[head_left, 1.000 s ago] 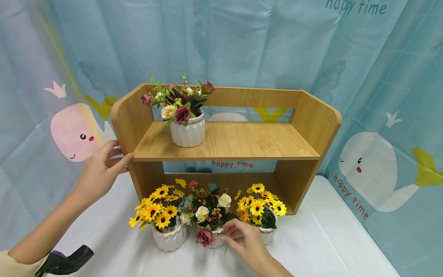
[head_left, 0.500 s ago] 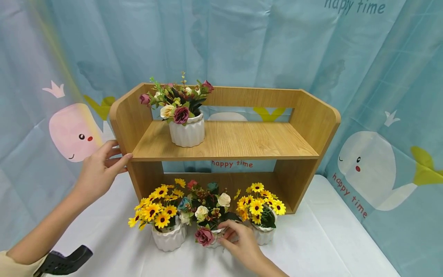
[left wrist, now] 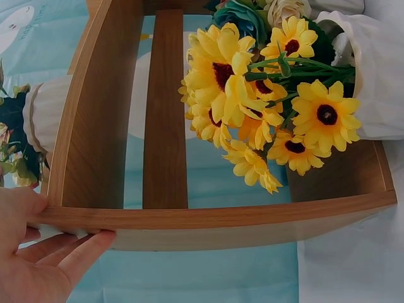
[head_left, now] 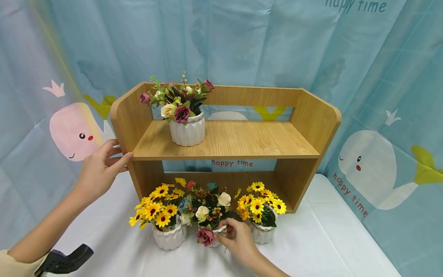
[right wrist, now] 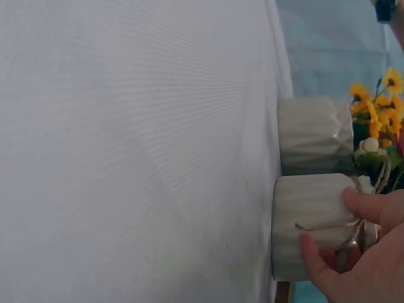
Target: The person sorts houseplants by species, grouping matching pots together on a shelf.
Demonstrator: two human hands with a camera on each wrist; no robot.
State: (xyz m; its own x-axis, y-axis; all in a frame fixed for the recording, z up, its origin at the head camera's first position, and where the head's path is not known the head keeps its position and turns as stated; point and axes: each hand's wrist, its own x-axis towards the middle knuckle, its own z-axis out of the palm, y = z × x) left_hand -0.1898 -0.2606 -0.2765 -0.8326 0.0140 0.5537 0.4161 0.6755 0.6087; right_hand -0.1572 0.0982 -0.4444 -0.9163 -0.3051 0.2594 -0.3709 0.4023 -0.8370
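Observation:
My left hand holds the left side panel of a two-tier wooden shelf. Its thumb lies on the front edge and its fingers touch the outer face, as the left wrist view shows. My right hand grips the rim of a white flowerpot tied with twine. This pot bears mixed artificial roses and stands on the table before the shelf's lower tier. Some of its fingers are hidden behind the rim and twine. Pots of yellow sunflowers flank it, on the left and on the right.
A white fluted pot with purple and cream roses stands on the upper tier at left. White cloth covers the table. A blue printed curtain hangs behind the shelf. A dark strap device sits on my left wrist.
My right hand has shifted slightly left and closer around the rose pot's rim. The left hand and the shelf stay in place, and the pots hardly move.

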